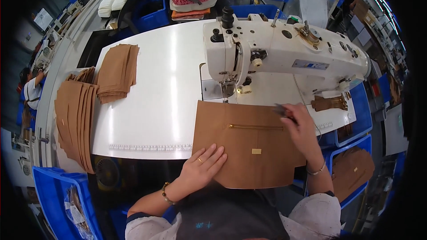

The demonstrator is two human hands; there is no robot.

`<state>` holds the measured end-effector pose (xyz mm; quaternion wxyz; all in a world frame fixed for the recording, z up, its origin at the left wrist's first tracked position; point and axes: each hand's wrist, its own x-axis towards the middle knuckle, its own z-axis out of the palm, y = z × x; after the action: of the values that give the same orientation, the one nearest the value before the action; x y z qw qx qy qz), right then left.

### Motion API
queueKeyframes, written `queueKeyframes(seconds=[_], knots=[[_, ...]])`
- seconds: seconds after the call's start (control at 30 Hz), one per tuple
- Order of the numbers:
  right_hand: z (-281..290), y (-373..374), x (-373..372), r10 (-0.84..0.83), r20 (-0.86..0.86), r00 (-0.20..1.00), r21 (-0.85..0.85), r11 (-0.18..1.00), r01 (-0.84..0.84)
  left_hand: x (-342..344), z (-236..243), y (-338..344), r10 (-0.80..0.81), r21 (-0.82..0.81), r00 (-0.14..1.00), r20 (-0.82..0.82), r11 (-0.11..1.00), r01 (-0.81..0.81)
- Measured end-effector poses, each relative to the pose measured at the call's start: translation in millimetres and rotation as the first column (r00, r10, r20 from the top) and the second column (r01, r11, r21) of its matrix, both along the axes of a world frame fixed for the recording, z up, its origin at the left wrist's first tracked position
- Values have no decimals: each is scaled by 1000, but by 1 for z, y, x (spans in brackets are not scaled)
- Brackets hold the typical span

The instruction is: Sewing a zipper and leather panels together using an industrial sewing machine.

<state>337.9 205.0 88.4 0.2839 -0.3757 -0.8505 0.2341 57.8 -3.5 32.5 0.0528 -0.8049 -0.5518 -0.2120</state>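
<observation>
Our brown panel (pixel 238 151) overhangs the front edge of the worktop (pixel 153 106), under our flat left hand (pixel 205 165); our right hand (pixel 298 122) grips what look like dark snips (pixel 279 110). We seem to be trimming threads; the next move calls for keeping clear of the zip (pixel 255 127).

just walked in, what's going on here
A person's left hand lies flat on a brown panel with a zipper, in front of a white sewing machine. The right hand holds a small dark tool, too blurred to name, over the panel's right side. Brown pieces lie stacked at the left of the white table.
</observation>
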Motion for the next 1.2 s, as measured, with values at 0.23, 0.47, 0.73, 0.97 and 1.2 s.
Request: queueKeyframes(seconds=[0.23,0.47,0.73,0.97,1.2], knots=[[-39,23,-111,254,301,919,609,690,-390,-4,-30,0,6,204,999,49,979,-15],[-42,53,-108,185,363,913,549,749,-370,-12,-43,5,-8,325,1000,1,946,7],[-60,64,-113,258,329,908,346,862,-370,-13,-43,8,-29,357,998,-63,933,49],[-18,65,24,-207,256,944,351,930,109,-13,-44,8,-21,373,994,-106,926,59],[-23,23,130,-374,246,894,282,910,303,-8,-46,8,3,387,997,-80,922,28]])
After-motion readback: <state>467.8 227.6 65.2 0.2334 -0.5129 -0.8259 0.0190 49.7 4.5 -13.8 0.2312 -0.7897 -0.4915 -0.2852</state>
